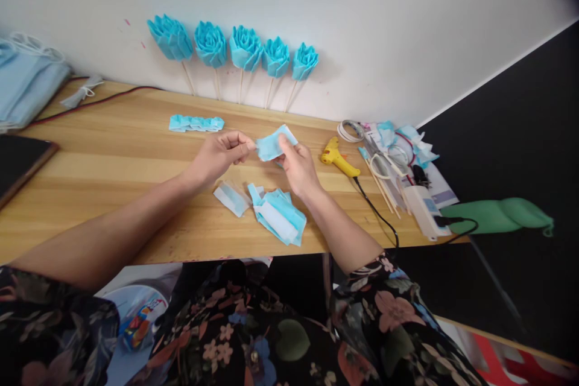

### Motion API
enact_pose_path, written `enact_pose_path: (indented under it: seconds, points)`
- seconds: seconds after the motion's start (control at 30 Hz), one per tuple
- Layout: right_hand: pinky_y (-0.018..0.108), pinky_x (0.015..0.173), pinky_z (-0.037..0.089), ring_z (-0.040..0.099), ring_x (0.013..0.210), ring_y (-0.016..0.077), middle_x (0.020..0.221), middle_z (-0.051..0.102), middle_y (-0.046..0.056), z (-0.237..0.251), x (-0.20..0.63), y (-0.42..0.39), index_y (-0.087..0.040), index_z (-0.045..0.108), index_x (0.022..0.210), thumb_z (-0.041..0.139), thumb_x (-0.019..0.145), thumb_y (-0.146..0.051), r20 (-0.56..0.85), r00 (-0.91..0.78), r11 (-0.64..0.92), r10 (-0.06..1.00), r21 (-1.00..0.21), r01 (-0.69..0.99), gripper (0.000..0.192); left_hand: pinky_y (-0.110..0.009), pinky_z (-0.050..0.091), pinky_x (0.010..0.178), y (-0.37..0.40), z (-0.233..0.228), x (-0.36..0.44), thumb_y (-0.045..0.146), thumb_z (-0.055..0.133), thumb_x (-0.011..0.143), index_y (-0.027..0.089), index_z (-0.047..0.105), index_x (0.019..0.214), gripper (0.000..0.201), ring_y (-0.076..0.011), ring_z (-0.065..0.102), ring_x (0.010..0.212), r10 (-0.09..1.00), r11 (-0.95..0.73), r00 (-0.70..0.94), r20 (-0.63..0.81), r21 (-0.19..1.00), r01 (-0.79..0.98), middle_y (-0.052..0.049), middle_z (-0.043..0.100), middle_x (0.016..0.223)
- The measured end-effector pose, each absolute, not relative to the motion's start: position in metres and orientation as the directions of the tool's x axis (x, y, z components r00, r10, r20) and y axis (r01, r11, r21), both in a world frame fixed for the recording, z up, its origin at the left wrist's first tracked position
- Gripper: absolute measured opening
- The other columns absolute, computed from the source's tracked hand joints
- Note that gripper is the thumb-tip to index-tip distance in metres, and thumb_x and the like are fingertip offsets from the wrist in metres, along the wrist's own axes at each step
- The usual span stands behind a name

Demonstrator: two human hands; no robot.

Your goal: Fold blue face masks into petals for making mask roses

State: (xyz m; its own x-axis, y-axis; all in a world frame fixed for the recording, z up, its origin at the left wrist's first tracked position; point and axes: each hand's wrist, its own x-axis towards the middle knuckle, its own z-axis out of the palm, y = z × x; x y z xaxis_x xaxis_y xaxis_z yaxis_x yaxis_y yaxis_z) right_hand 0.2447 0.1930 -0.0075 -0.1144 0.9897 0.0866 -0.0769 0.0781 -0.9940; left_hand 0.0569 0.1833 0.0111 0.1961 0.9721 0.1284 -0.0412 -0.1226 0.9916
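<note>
A small light-blue piece of mask fabric [272,146] is held above the wooden table [113,157] between both hands. My left hand [219,155] pinches its left edge with thumb and fingertips. My right hand [296,166] grips its right side. Just below the hands lies a pile of cut blue and white fabric pieces [277,214], with one loose strip [231,198] to its left. A pleated blue strip [196,123] lies further back on the table.
Several blue fabric roses on sticks [246,48] lean against the white wall. A yellow glue gun [338,158] with a black cord, scissors [382,163], sticks and scraps lie at the right. A stack of blue masks [25,81] sits far left, a dark tablet [18,163] below it.
</note>
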Motion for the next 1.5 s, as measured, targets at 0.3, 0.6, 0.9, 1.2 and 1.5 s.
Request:
enact_pose_path:
  seconds: [0.3, 0.6, 0.9, 1.2, 1.5]
  points:
    - [0.038, 0.093, 0.057, 0.066, 0.11, 0.022, 0.114, 0.071, 0.006, -0.01, 0.242, 0.19, -0.025, 0.06, 0.108, 0.08, 0.072, -0.06, 0.256, -0.267, 0.267, 0.929, -0.964, 0.006, 0.054, -0.025, 0.036, 0.055, 0.181, 0.013, 0.057, 0.031, 0.072, 0.076, 0.019, 0.066, 0.068, 0.016, -0.0098, 0.044, 0.055, 0.968, -0.093, 0.233, 0.095, 0.995, -0.02, 0.002, 0.053, 0.058]
    - [0.039, 0.091, 0.058, 0.065, 0.112, 0.0228, 0.127, 0.068, 0.006, -0.013, 0.24, 0.189, -0.028, 0.059, 0.123, 0.083, 0.071, -0.05, 0.323, -0.226, 0.368, 0.919, -0.908, 0.199, 0.061, -0.026, 0.029, 0.054, 0.181, 0.013, 0.055, 0.03, 0.069, 0.075, 0.02, 0.064, 0.064, 0.016, -0.0098, 0.037, 0.052, 0.948, -0.058, 0.316, 0.042, 0.997, 0.041, 0.004, 0.045, 0.052]
    - [0.031, 0.07, 0.055, 0.065, 0.074, 0.0165, 0.079, 0.069, 0.004, -0.012, 0.253, 0.2, -0.02, 0.07, 0.088, 0.053, 0.086, -0.075, 0.143, -0.089, 0.155, 0.986, -0.976, 0.151, 0.058, -0.027, 0.029, 0.056, 0.181, 0.018, 0.054, 0.027, 0.059, 0.081, 0.019, 0.059, 0.064, 0.018, -0.0107, 0.035, 0.052, 0.953, -0.021, 0.303, 0.02, 1.0, 0.0, 0.002, 0.043, 0.049]
    - [0.042, 0.107, 0.047, 0.062, 0.119, 0.0235, 0.122, 0.07, 0.006, 0.012, 0.253, 0.183, -0.029, 0.065, 0.125, 0.058, 0.093, -0.057, 0.527, -0.155, 0.547, 0.836, -0.773, 0.32, 0.042, -0.03, 0.031, 0.056, 0.183, 0.013, 0.053, 0.033, 0.057, 0.084, 0.022, 0.051, 0.062, 0.026, -0.0127, 0.036, 0.051, 0.951, -0.072, 0.3, 0.076, 0.997, -0.023, 0.002, 0.04, 0.052]
    - [0.051, 0.115, 0.04, 0.063, 0.118, 0.0253, 0.119, 0.073, 0.004, 0.0, 0.242, 0.18, -0.033, 0.063, 0.132, 0.071, 0.088, -0.038, 0.43, -0.354, 0.546, 0.83, -0.754, 0.365, 0.044, -0.028, 0.03, 0.055, 0.177, 0.019, 0.055, 0.042, 0.055, 0.088, 0.021, 0.051, 0.062, 0.034, -0.0128, 0.034, 0.054, 0.908, -0.138, 0.411, 0.087, 0.986, 0.095, 0.002, 0.038, 0.055]
